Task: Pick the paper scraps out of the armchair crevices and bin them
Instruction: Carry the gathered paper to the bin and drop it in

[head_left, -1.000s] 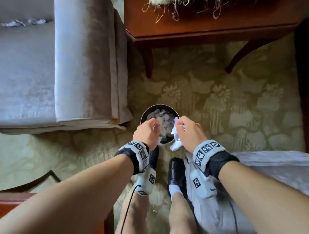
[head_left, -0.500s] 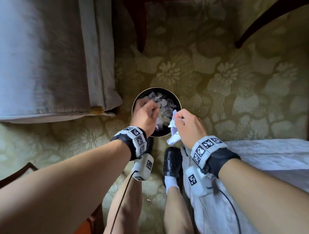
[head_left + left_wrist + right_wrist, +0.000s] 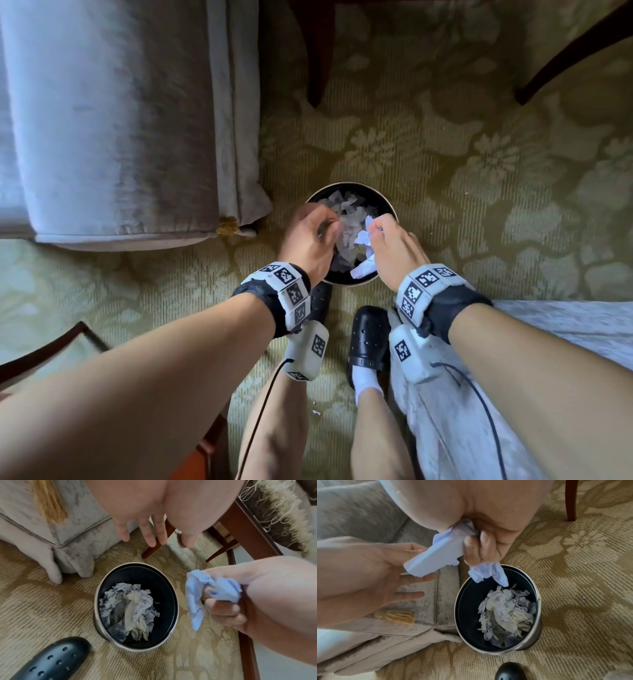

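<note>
Below, both hands hung over the bin (image 3: pixel 386 202), a small round black can with a metal rim standing on the patterned carpet (image 3: pixel 445 154) just beside the armchair's (image 3: pixel 113 120) front corner. The right hand (image 3: pixel 394 250) had its fingers curled tight round a wad of pale paper scraps (image 3: pixel 363 238), 1 end poking out above the fist and another trailing below it, right above the bin's near edge. From the right wrist view the lower end dangled over the bin's mouth. The left hand (image 3: pixel 310 240) held nothing; in the left wrist view its fingers (image 3: pixel 149 534) pointed down, straight and slightly apart, over the far side of the bin. More torn scraps (image 3: pixel 130 609) lay heaped inside the bin. A gold tassel (image 3: pixel 227 225) hung at the armchair's corner. The person's black perforated shoe (image 3: pixel 368 337) stood on the carpet just short of the bin, and dark wooden table legs (image 3: pixel 317 51) rose beyond it.
</note>
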The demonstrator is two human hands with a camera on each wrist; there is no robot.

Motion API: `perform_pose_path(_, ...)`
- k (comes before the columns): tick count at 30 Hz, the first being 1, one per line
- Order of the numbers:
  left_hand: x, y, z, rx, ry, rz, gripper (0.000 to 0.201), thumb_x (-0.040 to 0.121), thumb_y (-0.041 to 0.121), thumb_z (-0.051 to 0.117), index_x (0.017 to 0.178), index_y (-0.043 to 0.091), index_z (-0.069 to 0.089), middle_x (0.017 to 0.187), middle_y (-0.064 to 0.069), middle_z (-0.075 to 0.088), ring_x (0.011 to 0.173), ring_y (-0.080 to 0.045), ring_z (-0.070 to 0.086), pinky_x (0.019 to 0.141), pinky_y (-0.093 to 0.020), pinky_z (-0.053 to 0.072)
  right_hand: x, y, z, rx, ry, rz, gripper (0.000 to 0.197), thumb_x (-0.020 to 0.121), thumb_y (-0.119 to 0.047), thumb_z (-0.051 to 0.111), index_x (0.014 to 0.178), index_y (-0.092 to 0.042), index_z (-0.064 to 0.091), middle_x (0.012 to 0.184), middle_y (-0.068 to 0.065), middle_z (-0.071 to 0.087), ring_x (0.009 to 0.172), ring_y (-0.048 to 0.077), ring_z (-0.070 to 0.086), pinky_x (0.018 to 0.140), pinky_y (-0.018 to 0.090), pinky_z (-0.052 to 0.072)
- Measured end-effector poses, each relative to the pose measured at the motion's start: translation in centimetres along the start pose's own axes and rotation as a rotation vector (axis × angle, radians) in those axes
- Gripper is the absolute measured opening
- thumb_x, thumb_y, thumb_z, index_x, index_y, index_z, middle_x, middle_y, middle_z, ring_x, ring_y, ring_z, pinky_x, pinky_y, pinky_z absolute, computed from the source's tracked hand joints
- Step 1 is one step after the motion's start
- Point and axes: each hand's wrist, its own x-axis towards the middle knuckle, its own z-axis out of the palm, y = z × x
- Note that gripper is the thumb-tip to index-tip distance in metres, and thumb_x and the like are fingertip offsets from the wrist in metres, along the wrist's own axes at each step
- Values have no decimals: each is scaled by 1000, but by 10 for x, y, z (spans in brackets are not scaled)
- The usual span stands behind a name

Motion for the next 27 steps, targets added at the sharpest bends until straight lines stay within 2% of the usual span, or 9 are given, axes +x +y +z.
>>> perform_pose_path(2, -2, -11, 1, -38, 4, -9, 13, 95, 24, 54, 82, 21, 55, 88, 0, 55, 83, -18, 52, 70, -32, 42, 4, 0, 6, -21, -33, 28, 28, 100, -14, 27, 121, -15, 46, 101, -5, 65, 95, 23, 51, 69, 31, 36)
perform_pose_path(6, -4, -30, 1, -43, -3, -47, 12, 90, 32, 51, 83, 23, 54, 88, 1, 56, 88, -23, 55, 78, -45, 51, 13, 1, 15, -50, -11, 73, 33, 98, -13, 30, 128, -18, 44, 116, 13, 59, 88, 26, 50, 66, 32, 37)
perform_pose_path(11, -2, -36, 1, 26, 35, -17, 13, 93, 23, 56, 80, 24, 55, 89, 13, 46, 91, -15, 50, 84, -37, 48, 20, 6, 23, -86, -29, 81, 36, 100, -15, 29, 135, -19, 38, 113, 17, 58, 80, 28, 54, 57, 32, 37)
perform_pose_path(12, -2, -35, 0, 18, 43, -14, 15, 92, 21, 56, 79, 26, 54, 89, 15, 45, 90, -14, 49, 83, -34, 47, 21, 6, 24, -86, -32, 82, 36, 101, -16, 28, 135, -19, 37, 114, 17, 58, 82, 28, 55, 58, 32, 38)
perform_pose_path(15, -2, -32, 0, 11, 41, 1, 18, 93, 17, 57, 78, 26, 52, 90, 8, 47, 89, -12, 47, 79, -27, 41, 23, 6, 25, -72, -26, 84, 34, 101, -19, 27, 135, -19, 35, 121, 17, 56, 94, 32, 57, 73, 36, 45)
perform_pose_path(20, 0, -27, -1, -3, 19, -19, 15, 94, 13, 56, 81, 21, 55, 94, 4, 50, 89, -10, 46, 75, -20, 35, 27, 3, 21, -91, -29, 69, 30, 101, -12, 28, 129, -12, 40, 115, 21, 56, 95, 33, 54, 70, 34, 39)
perform_pose_path(23, -1, -23, -1, -19, 12, -22, 10, 95, 11, 55, 86, 10, 59, 95, 1, 52, 90, -14, 48, 76, -23, 39, 28, 3, 19, -101, -27, 65, 34, 98, -9, 29, 130, -12, 42, 116, 21, 56, 94, 31, 53, 71, 33, 38)
perform_pose_path(25, -1, -21, 1, -35, 18, -13, 10, 95, 10, 55, 87, 6, 59, 96, -3, 55, 91, -17, 51, 80, -27, 41, 28, 2, 16, -115, -16, 50, 35, 97, -5, 31, 130, -11, 43, 113, 21, 57, 101, 33, 53, 73, 34, 40)
perform_pose_path(27, -2, -18, 3, -54, 6, -36, 10, 95, 10, 54, 88, 6, 60, 97, -6, 58, 91, -18, 53, 78, -26, 41, 28, 1, 13, -124, -4, 38, 36, 96, -4, 33, 129, -10, 43, 113, 20, 58, 106, 35, 52, 74, 34, 40)
